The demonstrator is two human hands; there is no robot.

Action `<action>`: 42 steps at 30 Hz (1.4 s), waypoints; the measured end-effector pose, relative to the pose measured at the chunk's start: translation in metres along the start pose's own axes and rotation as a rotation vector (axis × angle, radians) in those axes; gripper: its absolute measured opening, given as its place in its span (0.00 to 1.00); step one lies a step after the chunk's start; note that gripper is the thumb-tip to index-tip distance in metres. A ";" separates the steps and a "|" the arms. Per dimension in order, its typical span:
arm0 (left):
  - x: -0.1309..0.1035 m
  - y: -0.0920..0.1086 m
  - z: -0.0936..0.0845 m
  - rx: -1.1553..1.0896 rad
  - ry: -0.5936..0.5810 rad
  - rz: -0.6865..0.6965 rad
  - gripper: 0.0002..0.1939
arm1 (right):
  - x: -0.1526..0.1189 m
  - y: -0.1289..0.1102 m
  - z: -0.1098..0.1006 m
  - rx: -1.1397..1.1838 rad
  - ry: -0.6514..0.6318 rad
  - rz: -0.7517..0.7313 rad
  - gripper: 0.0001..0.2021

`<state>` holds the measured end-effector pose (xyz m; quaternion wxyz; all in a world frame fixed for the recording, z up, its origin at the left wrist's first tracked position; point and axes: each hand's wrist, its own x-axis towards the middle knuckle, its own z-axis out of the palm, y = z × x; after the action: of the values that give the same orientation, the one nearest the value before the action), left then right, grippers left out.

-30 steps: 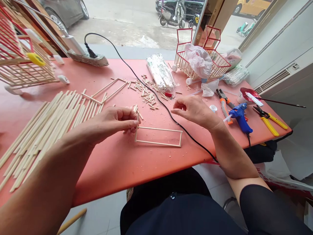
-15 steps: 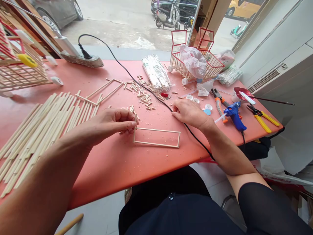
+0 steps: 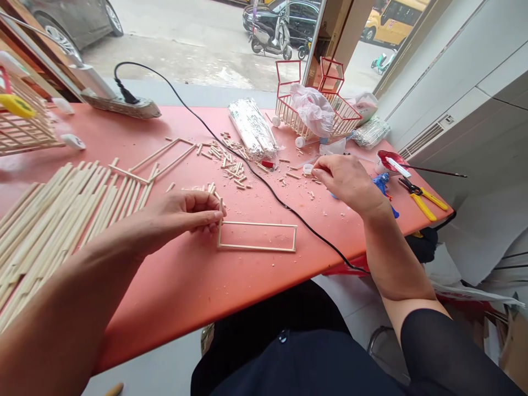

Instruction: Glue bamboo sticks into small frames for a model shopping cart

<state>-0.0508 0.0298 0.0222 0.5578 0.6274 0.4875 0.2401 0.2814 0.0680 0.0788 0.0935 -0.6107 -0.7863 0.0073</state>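
A rectangular frame of thin sticks (image 3: 259, 248) rests on the pink table, and my left hand (image 3: 193, 213) pinches the stick that juts up at its left end. To the right, my right hand (image 3: 344, 179) is held over the table beside a white cap (image 3: 307, 169), fingers bent together; whatever they hold, if anything, is hidden. A blue glue gun (image 3: 381, 181) is partly covered by this hand. The black cable (image 3: 264, 182) runs between my two hands.
Long sticks (image 3: 53, 220) cover the left side, near an open stick frame (image 3: 154, 157). Cut pieces (image 3: 233, 170) and a wrapped bundle (image 3: 252, 126) lie behind. Stick baskets (image 3: 303, 118) (image 3: 28, 118) stand at back right and far left. Yellow-handled pliers (image 3: 423, 201) lie right.
My right hand has moved right, away from the black cable, towards the caps and glue gun. My left hand keeps its pinch on the frame. The view has shifted slightly.
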 end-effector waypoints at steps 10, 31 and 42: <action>0.004 -0.004 0.003 0.004 0.014 -0.013 0.14 | 0.007 0.009 0.020 -0.179 -0.085 0.054 0.12; 0.006 -0.003 0.008 -0.063 -0.118 0.006 0.12 | 0.040 -0.021 0.018 -0.222 -0.159 -0.117 0.13; 0.004 0.007 0.011 -0.070 -0.124 -0.026 0.10 | 0.066 -0.110 0.053 0.068 -0.232 -0.723 0.11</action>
<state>-0.0371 0.0290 0.0253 0.6116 0.6148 0.4514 0.2102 0.1525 0.1092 0.0499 0.0205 -0.2853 -0.9558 0.0687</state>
